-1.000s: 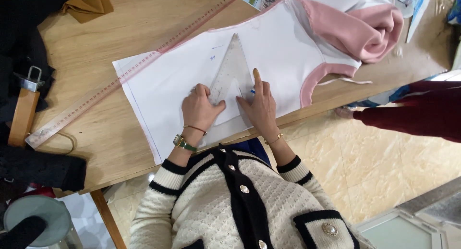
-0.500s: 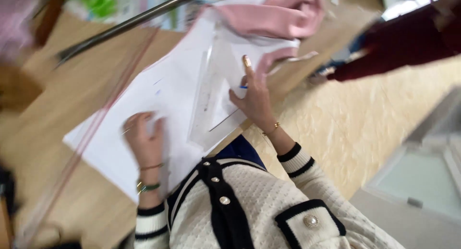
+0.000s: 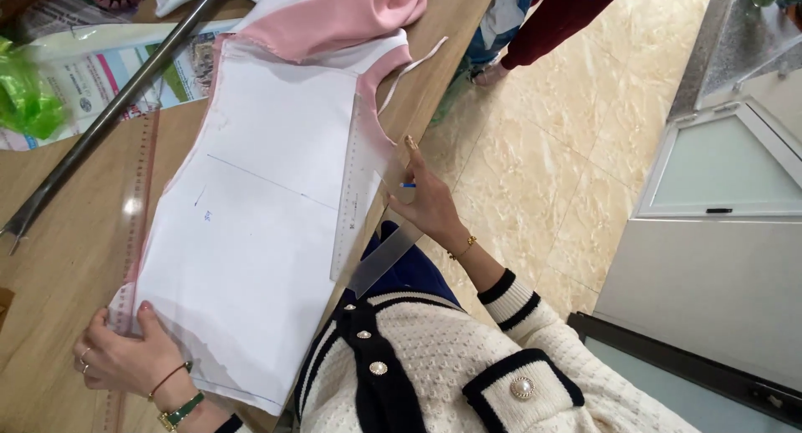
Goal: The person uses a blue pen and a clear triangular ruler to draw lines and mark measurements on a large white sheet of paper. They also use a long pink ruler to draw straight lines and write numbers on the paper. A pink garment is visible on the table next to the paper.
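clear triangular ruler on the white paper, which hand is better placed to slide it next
Right, probably. The right hand already rests on the clear triangular ruler, pen in its fingers; the left hand pins the white paper pattern at its near corner.

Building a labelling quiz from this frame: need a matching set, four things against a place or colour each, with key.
1. clear set square
2. pink fabric
3. metal rod
4. left hand

a. bunched at the far end of the white paper pattern
b. on the pattern's near corner
c. lying diagonally on the wooden table
d. along the pattern's right edge

Pairs: 1-d, 2-a, 3-c, 4-b
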